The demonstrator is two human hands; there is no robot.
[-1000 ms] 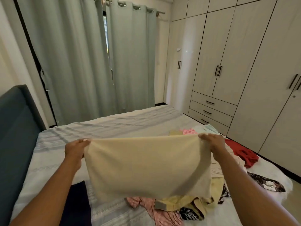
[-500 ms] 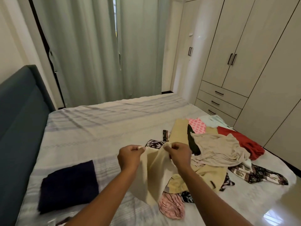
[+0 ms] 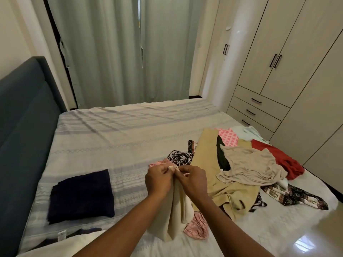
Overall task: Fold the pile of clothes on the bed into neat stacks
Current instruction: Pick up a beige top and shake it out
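Item held: one plain cream cloth (image 3: 178, 216), gathered at its top edge and hanging in loose vertical folds over the near part of the bed (image 3: 115, 138), which wears a pale grey patterned sheet. Left hand (image 3: 159, 179) and right hand (image 3: 193, 180) meet at the top of the cream cloth, knuckles side by side, fingers and thumbs of both pinching the bunched edge; whether the cloth is doubled over there is hard to tell. Left of the cream cloth, flat on the sheet: one folded dark navy garment (image 3: 81, 195), roughly square. Right of the cream cloth: the unfolded pile of clothes (image 3: 232, 193), comprising a mustard-tan garment at the base, a crumpled beige top (image 3: 250, 164) lying on it, a red garment (image 3: 278, 156) at the far edge, a pink-and-white checked piece (image 3: 228, 136) and a brown patterned scarf (image 3: 293, 197) trailing outward. Just beyond the cream cloth: a black-and-white floral piece (image 3: 180, 157). Beneath its lower right corner: a pink ribbed piece (image 3: 197, 227). Far left of the cream cloth: a dark blue upholstered headboard (image 3: 24, 112). Beyond it: grey-green curtains (image 3: 115, 52); to the right, a pale wood-grain wardrobe (image 3: 287, 52).
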